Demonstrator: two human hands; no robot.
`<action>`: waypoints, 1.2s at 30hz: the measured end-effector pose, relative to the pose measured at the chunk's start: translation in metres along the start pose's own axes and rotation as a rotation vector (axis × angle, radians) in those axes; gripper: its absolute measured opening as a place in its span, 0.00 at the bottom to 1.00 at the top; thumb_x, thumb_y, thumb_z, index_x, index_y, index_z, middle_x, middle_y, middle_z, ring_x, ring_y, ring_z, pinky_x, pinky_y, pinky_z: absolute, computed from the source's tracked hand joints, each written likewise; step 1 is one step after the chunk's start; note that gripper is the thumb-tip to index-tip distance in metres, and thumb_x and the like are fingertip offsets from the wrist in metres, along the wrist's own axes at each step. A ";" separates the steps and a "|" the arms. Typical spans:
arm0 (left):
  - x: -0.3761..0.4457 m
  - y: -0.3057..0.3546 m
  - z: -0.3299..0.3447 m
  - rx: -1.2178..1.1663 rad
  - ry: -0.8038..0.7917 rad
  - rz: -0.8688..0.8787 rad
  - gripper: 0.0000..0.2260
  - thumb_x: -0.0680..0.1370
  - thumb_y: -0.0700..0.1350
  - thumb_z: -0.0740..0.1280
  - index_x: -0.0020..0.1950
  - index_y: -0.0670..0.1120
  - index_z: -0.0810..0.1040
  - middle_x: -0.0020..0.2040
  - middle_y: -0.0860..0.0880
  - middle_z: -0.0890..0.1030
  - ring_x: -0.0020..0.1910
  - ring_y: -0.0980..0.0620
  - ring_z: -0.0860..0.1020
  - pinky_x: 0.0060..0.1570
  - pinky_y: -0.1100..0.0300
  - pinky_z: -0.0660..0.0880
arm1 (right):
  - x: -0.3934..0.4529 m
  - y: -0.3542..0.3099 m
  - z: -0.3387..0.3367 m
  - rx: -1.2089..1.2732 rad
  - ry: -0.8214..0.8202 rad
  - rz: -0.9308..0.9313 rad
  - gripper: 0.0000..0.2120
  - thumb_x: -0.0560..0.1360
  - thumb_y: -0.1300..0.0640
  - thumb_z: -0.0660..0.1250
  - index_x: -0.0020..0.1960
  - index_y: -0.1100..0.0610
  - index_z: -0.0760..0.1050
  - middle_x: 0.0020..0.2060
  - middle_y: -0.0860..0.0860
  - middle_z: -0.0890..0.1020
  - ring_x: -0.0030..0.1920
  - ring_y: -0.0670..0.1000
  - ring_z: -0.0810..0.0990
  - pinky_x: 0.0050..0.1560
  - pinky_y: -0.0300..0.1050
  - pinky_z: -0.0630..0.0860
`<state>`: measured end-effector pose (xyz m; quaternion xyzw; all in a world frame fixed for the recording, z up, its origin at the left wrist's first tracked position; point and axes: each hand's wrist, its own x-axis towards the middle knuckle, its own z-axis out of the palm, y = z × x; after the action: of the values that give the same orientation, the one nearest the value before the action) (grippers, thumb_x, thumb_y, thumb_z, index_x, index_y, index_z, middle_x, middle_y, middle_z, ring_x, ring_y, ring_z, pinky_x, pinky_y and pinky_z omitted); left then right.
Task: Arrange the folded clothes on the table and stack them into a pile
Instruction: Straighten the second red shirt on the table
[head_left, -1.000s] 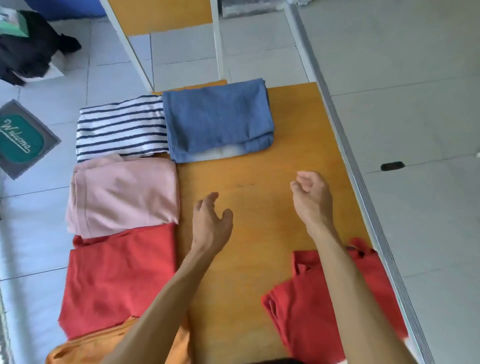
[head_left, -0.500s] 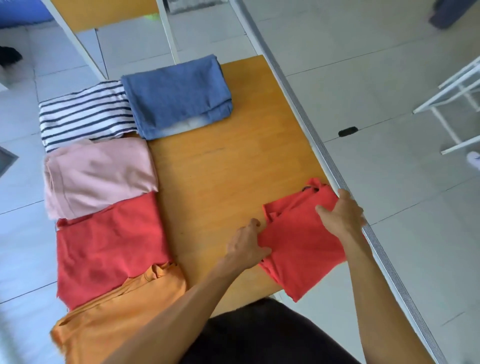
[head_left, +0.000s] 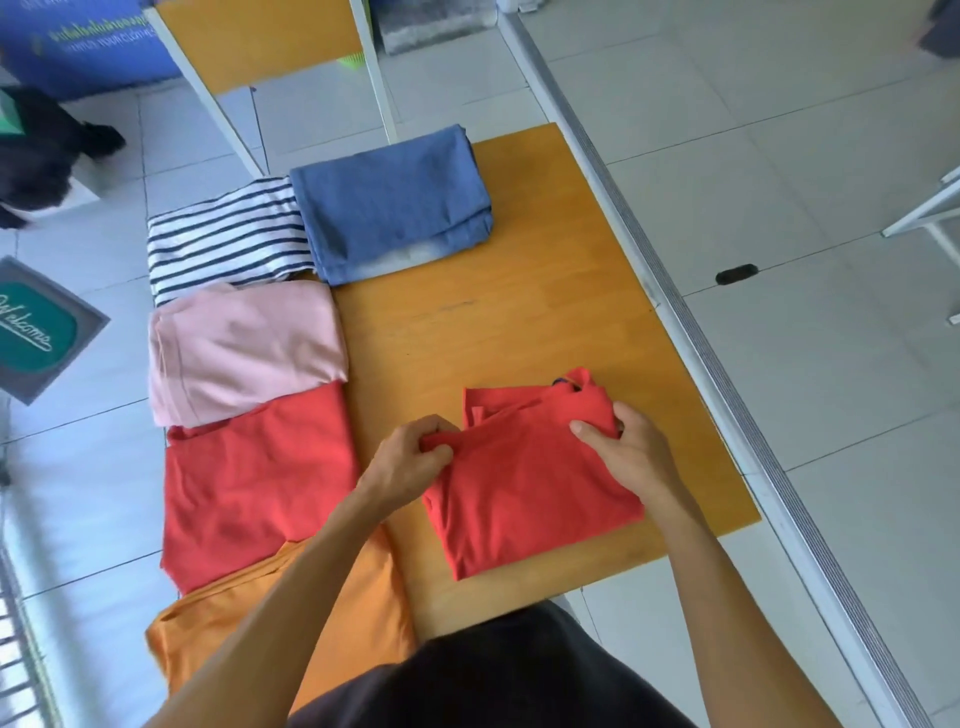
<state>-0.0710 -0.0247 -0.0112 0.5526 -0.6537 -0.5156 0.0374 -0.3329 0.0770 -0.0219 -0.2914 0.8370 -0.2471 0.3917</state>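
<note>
A folded red shirt (head_left: 524, 488) lies at the near right of the wooden table (head_left: 519, 332). My left hand (head_left: 415, 457) pinches its left edge and my right hand (head_left: 628, 452) grips its upper right corner. Down the table's left side lie a striped shirt (head_left: 223, 239), a pink garment (head_left: 244, 348), a second red garment (head_left: 254, 478) and an orange one (head_left: 280, 629). Folded blue jeans (head_left: 389, 208) rest at the far end beside the striped shirt.
A wooden chair (head_left: 260, 41) stands beyond the table. A sliding-door floor track (head_left: 691, 322) runs close along the table's right edge. A welcome mat (head_left: 36, 327) lies on the tiles to the left, and a dark bag (head_left: 36, 150) sits at far left.
Both hands came back from the table's middle to the near red shirt and took hold of it. The shirt now sits further onto the table, away from the right edge.
</note>
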 end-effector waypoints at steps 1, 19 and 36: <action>0.000 -0.004 -0.004 -0.021 0.010 0.007 0.12 0.68 0.43 0.64 0.45 0.58 0.82 0.34 0.58 0.81 0.33 0.59 0.75 0.35 0.64 0.72 | 0.003 -0.003 0.004 -0.017 0.005 -0.013 0.18 0.72 0.46 0.77 0.54 0.56 0.77 0.49 0.53 0.83 0.51 0.57 0.81 0.44 0.47 0.75; 0.005 0.015 -0.025 -0.187 -0.108 0.131 0.20 0.72 0.26 0.57 0.39 0.48 0.80 0.41 0.50 0.83 0.29 0.66 0.75 0.31 0.73 0.67 | 0.021 -0.077 -0.019 -0.647 -0.236 -0.523 0.10 0.71 0.55 0.77 0.45 0.44 0.78 0.58 0.43 0.82 0.64 0.51 0.76 0.63 0.52 0.71; 0.083 0.035 -0.002 0.121 -0.229 0.069 0.37 0.70 0.50 0.75 0.76 0.51 0.64 0.68 0.49 0.74 0.61 0.48 0.75 0.59 0.56 0.74 | 0.030 -0.012 -0.009 -0.304 0.162 0.031 0.43 0.67 0.37 0.78 0.72 0.59 0.69 0.63 0.58 0.77 0.65 0.61 0.75 0.61 0.56 0.75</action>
<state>-0.1254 -0.0945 -0.0285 0.4687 -0.7022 -0.5333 -0.0531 -0.3522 0.0497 -0.0239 -0.3134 0.8979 -0.1345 0.2783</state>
